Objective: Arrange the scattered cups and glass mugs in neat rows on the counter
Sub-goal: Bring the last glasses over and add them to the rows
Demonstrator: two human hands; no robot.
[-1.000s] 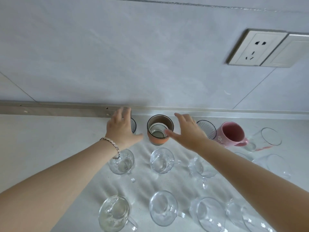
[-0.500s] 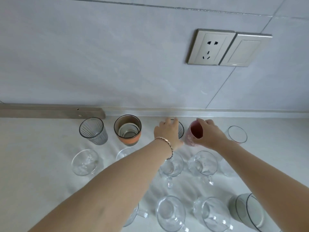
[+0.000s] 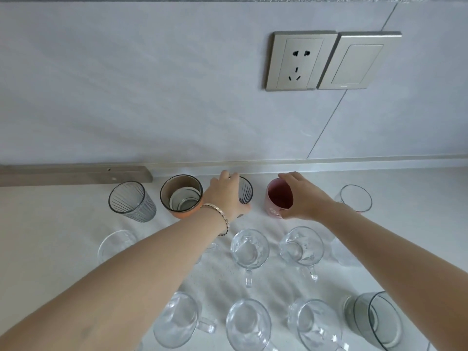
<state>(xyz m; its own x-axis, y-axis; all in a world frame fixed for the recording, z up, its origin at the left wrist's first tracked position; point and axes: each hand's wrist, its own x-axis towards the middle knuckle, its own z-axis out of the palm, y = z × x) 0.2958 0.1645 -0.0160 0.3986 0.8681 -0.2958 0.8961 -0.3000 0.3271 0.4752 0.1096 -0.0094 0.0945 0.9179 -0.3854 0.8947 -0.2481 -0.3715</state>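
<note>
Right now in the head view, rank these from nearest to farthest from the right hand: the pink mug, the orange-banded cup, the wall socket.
1. pink mug: under the right hand, whose fingers wrap it, back row.
2. orange-banded cup: further left in the same row, beyond the left hand and its ribbed glass.
3. wall socket: high on the wall, well above the counter.

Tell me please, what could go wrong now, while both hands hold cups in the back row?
1. The left forearm reaches over the glass mugs in the middle row; drawing it back low may knock the mug beside it.
2. The left hand grips the ribbed glass close to the orange cup; sliding it sideways could make them clink.
3. The grey glass at near right lies tipped and may roll.
</note>
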